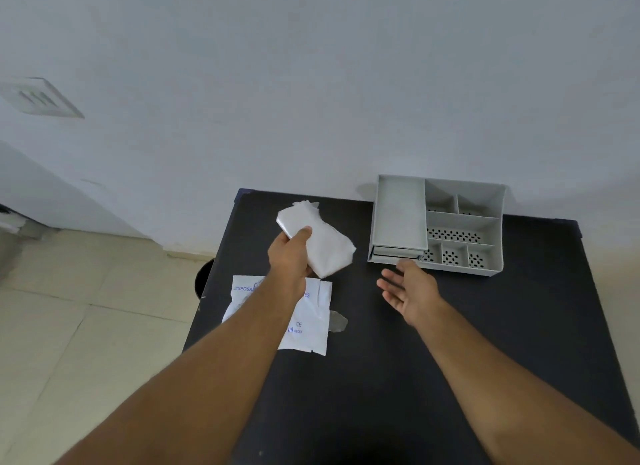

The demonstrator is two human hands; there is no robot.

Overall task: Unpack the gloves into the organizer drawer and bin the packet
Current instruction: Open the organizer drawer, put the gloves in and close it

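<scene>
My left hand (289, 255) grips a folded wad of thin white disposable gloves (320, 239), held above the black table. Under my left forearm lies the flat white packet (310, 321) with blue print, torn open at its top edge. A grey organizer (437, 224) stands at the table's far right; its drawers (396, 253) sit at the front left corner, under a flat tray. My right hand (408, 288) hovers open, palm turned left, just in front of those drawers, not touching them.
The black table (381, 378) stands against a pale wall. A small clear torn scrap (337, 321) lies beside the packet. A dark round bin (204, 277) peeks out below the table's left edge, on the tiled floor.
</scene>
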